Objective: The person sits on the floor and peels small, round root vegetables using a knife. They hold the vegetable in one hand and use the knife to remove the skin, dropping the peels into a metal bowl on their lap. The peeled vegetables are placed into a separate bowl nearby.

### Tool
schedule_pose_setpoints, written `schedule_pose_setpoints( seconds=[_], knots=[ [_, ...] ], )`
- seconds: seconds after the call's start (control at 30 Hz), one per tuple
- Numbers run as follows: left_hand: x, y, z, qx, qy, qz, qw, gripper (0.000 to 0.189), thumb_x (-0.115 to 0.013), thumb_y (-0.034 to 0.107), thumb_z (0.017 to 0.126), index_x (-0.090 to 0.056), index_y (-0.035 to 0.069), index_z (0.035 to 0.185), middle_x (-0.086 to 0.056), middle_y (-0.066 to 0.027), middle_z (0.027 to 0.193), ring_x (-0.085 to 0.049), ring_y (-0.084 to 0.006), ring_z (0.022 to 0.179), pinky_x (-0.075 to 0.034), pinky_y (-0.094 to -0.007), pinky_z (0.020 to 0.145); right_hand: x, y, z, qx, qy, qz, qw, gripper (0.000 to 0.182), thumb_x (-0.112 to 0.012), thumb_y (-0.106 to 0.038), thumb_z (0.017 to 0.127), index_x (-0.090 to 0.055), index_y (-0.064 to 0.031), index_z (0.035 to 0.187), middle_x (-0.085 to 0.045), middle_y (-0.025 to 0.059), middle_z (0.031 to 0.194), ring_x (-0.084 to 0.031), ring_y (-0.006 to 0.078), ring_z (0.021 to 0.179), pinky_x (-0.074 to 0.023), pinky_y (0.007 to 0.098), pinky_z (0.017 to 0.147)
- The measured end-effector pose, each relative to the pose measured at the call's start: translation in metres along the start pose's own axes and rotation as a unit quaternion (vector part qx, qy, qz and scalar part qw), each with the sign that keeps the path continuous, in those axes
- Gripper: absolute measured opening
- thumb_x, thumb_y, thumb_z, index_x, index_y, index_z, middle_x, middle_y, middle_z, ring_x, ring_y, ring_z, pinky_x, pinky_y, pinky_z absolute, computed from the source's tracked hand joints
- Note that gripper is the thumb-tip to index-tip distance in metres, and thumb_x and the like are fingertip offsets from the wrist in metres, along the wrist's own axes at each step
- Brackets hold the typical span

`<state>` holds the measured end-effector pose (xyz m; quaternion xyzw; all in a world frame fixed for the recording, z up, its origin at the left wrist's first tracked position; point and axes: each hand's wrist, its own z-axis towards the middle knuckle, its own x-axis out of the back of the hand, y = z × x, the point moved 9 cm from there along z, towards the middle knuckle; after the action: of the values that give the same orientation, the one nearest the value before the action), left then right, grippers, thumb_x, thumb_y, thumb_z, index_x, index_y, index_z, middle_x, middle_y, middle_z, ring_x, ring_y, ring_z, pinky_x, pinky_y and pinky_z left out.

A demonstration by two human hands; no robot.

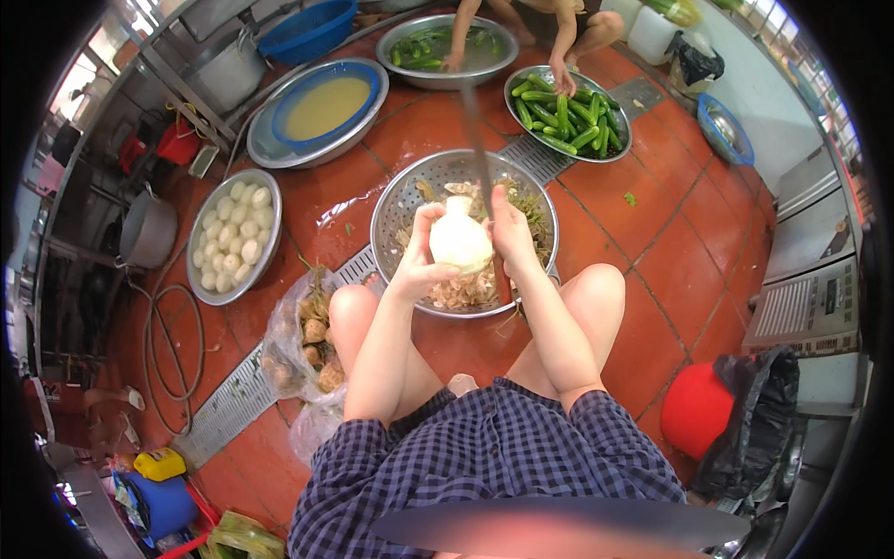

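My left hand [418, 255] holds a pale, peeled root vegetable [461, 243], round with a narrow top, above a perforated metal colander [380, 237]. My right hand [513, 234] grips a long knife [478, 150] at the root's right side; the blade points up and away from me, with the handle below. Peelings and green stalks [464, 290] lie in the colander. At my left knee, a clear plastic bag [283, 349] holds brown unpeeled roots [316, 330]. Farther left, a metal basin [274, 241] holds several peeled white roots [234, 227].
Across the floor a person's hands [562, 77] reach into a basin of water with cucumbers [419, 63] and a colander of cucumbers [573, 115]. A blue-rimmed basin [325, 108] holds cloudy liquid. A hose [150, 349] coils left; a red bin [691, 409] stands right.
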<state>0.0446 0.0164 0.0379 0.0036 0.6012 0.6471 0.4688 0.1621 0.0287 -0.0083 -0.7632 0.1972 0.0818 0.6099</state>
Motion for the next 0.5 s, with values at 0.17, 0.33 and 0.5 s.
schedule_pose_setpoints(
  seconds=[0.17,0.33,0.5],
  knots=[
    [0.014,0.011,-0.002,-0.021,0.053,-0.085,0.995,0.081,-0.071,0.01,0.06,-0.024,0.018,0.126,-0.04,-0.0211,0.127,-0.049,-0.0342,0.111,-0.042,-0.0441,0.094,-0.005,-0.003,-0.007,-0.08,-0.07,0.085,0.991,0.066,-0.026,-0.065,0.086,-0.045,-0.0097,0.117,-0.034,-0.002,0.044,-0.034,0.0092,0.033,-0.0294,0.0228,0.035],
    [0.018,0.014,-0.004,0.014,0.1,0.194,0.976,0.076,-0.079,0.01,0.058,-0.027,0.012,0.113,-0.043,-0.0095,0.11,-0.048,-0.0196,0.105,-0.045,-0.0325,0.086,-0.038,-0.016,-0.038,-0.093,-0.313,0.156,0.932,0.062,-0.019,-0.059,0.09,-0.045,-0.0095,0.116,-0.035,-0.0013,0.043,-0.03,0.0083,0.032,-0.0269,0.0211,0.034],
    [0.03,0.009,-0.006,0.071,0.119,0.332,0.933,0.074,-0.082,0.015,0.054,-0.033,0.007,0.109,-0.044,-0.0083,0.106,-0.048,-0.0169,0.099,-0.043,-0.0301,0.084,-0.042,-0.017,-0.047,-0.038,-0.385,0.013,0.922,0.066,-0.025,-0.062,0.088,-0.042,-0.0064,0.12,-0.034,-0.0007,0.043,-0.03,0.0063,0.034,-0.0261,0.0189,0.034]
  ],
)
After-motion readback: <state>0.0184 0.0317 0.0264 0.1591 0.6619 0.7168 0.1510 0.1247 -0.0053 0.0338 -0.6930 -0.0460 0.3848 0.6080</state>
